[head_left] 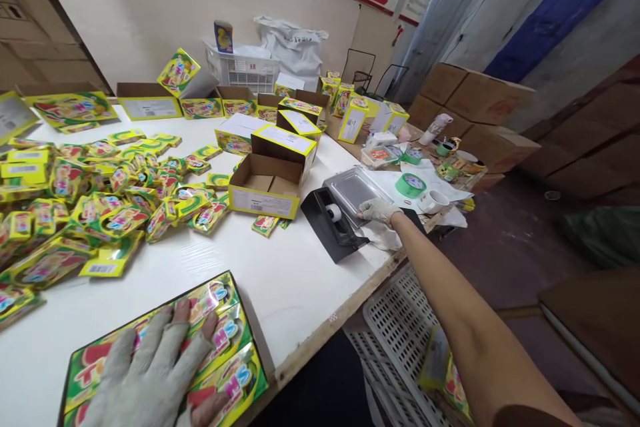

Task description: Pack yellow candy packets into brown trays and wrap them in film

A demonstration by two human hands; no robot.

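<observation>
My left hand (155,367), in a grey fingerless glove, lies flat with spread fingers on a display box (235,347) filled with green and yellow printed packs. The box sits at the near table edge. My right hand (377,211), gloved too, reaches far out to the right, its fingers pinched together. It is beside the black tape dispenser (334,223), which holds a white roll, and over the near edge of a metal scale tray (361,190). Whatever is in its fingertips is too small to make out. An open brown-lined box (265,190) stands left of the dispenser.
Loose packs (110,203) are heaped on the left of the white table (200,260). Several display boxes (150,105) line the back. Green tape (411,185) and a white mug (434,201) are at the right. A white crate (400,333) stands below the table edge.
</observation>
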